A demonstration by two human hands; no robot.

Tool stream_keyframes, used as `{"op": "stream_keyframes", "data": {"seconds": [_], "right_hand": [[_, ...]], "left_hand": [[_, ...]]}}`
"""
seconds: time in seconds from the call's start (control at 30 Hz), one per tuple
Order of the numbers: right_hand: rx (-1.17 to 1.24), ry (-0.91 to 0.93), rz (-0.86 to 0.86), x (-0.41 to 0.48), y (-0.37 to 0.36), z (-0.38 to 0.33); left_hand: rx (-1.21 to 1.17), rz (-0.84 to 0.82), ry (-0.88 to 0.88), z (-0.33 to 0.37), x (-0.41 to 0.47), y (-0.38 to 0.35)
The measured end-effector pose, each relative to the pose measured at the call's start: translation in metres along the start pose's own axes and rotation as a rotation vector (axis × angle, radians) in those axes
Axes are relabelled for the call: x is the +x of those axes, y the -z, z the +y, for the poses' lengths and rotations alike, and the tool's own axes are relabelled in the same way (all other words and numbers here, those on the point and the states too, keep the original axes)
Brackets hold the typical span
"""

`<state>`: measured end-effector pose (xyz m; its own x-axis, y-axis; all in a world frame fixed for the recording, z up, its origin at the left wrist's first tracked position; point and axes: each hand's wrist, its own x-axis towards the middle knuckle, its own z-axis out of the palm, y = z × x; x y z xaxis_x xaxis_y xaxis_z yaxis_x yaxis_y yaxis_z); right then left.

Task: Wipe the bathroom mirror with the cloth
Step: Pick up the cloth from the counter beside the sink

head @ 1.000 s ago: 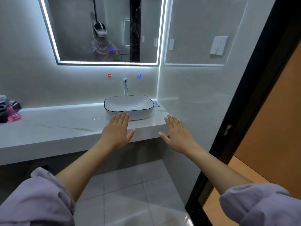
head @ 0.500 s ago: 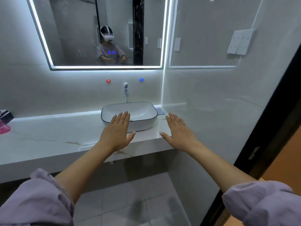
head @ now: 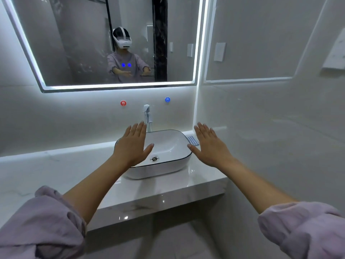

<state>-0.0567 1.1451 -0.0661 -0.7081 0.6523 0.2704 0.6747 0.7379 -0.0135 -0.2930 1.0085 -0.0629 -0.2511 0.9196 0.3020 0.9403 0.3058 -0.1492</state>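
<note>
Striped cloth (head: 192,140) lies just right of the basin (head: 168,163), mirror (head: 84,43) above it not yet wiped, left hand (head: 131,146) and right hand (head: 209,146) hover flat-fingered and empty at the basin, so grabbing that cloth looks next

A: Walls?
B: Pale glossy tile. Back wall (head: 74,118) and side wall (head: 270,128) meet in a corner right of the basin. White switch plate (head: 334,57) high on the side wall.
A: Light?
B: Cold white light strip (head: 119,86) on the back wall, its glow spilling onto the tile below.
A: Furniture?
B: White marble-look surface (head: 56,174), grey veins, ends at the side wall, dark gap beneath. White basin (head: 158,171) with a thin black rim sits on its right end, metal drain (head: 154,158) inside. Chrome faucet (head: 147,113) behind it. Red dot (head: 123,103) and blue dot (head: 167,99) on the wall above.
A: Floor?
B: Floor (head: 168,245) is grey and dim.
</note>
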Motion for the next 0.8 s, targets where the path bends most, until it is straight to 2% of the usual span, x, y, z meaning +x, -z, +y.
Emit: {"op": "stream_keyframes", "data": {"seconds": [0.2,0.5,0.8], "right_hand": [[0.028,0.01,-0.033,0.052,-0.034,0.015],[0.015,0.131,0.012,0.165,-0.083,0.051],[0.058,0.243,-0.032,0.289,-0.11,0.095]], "left_hand": [[0.012,-0.008,-0.013,-0.005,0.041,-0.035],[0.04,-0.002,0.086,-0.014,0.132,-0.084],[0.022,-0.012,0.188,-0.015,0.239,-0.117]]}}
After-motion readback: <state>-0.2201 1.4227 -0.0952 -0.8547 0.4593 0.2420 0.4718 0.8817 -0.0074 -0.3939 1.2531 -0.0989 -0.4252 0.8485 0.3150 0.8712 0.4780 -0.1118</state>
